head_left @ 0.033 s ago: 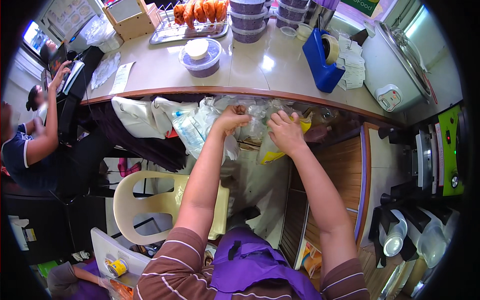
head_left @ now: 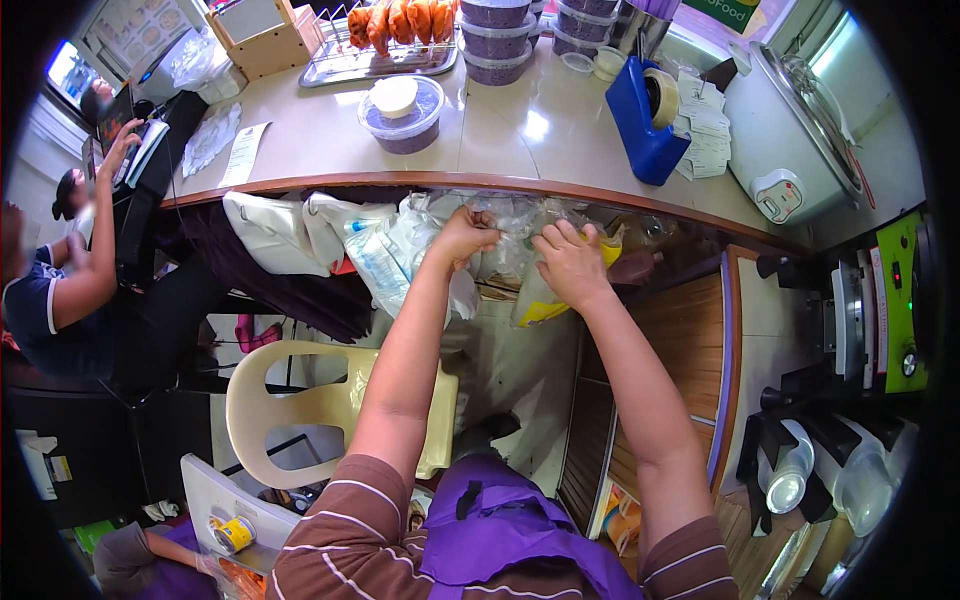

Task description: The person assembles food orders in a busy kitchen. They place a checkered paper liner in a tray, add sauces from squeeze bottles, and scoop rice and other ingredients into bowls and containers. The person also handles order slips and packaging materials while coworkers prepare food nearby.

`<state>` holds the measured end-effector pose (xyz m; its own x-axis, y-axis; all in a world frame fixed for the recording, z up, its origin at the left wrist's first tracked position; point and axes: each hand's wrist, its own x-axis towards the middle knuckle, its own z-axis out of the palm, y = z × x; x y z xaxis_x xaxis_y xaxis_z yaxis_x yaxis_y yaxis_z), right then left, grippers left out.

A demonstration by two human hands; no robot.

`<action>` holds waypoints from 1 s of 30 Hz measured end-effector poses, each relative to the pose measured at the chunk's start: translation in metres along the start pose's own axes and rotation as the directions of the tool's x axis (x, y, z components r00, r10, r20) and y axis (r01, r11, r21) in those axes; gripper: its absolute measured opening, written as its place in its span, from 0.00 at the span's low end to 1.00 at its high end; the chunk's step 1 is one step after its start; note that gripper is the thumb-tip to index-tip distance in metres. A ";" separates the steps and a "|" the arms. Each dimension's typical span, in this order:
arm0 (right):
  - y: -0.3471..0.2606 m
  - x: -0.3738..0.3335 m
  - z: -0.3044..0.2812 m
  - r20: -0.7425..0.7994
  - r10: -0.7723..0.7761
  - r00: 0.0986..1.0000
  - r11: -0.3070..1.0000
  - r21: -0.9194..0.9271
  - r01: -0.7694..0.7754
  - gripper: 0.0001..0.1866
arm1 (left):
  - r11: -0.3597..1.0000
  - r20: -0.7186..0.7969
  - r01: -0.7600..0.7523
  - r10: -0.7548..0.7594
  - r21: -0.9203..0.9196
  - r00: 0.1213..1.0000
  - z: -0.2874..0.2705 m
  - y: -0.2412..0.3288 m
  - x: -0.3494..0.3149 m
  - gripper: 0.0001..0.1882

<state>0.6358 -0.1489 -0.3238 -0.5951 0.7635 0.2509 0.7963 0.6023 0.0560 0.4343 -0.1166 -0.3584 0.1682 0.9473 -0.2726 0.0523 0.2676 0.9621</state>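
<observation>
Both arms reach under the front edge of the counter, among bunched plastic bags. My left hand (head_left: 465, 238) is closed, its fingers pinching thin clear plastic (head_left: 512, 248), apparently a bag. To its right, my right hand (head_left: 572, 264) has its fingers curled over a clear and yellow plastic bag (head_left: 545, 308), which hangs below the palm. White plastic bags (head_left: 385, 262) hang to the left of my left hand. The fingertips of both hands are partly hidden by folds of plastic.
On the counter (head_left: 300, 150) stand a lidded purple tub (head_left: 402, 122), stacked tubs (head_left: 497, 45), a rack of roasted meat pieces (head_left: 405, 25), a blue tape dispenser (head_left: 640, 120) and a rice cooker (head_left: 785, 140). A cream chair (head_left: 255, 400) stands below left; another person (head_left: 75, 290) sits far left.
</observation>
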 end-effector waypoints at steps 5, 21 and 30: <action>-0.001 -0.001 0.003 -0.126 -0.028 0.992 0.999 0.039 0.033 0.08 | 0.820 -0.435 -0.280 0.043 -0.499 0.899 -0.001 -0.026 0.011 0.06; 0.010 -0.003 0.002 -0.143 -0.144 0.979 0.988 -0.068 0.136 0.06 | 0.968 -0.354 -0.242 0.204 -0.066 0.913 -0.014 -0.037 -0.011 0.06; 0.013 0.001 -0.011 -0.056 -0.157 0.986 0.987 -0.027 0.156 0.04 | 0.771 -0.376 -0.288 0.068 -0.568 0.924 -0.025 -0.024 -0.011 0.07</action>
<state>0.6467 -0.1426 -0.3118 -0.7058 0.6453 0.2922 0.6965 0.7074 0.1204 0.4063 -0.1287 -0.3781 -0.2111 0.9598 -0.1851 -0.5674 0.0339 0.8228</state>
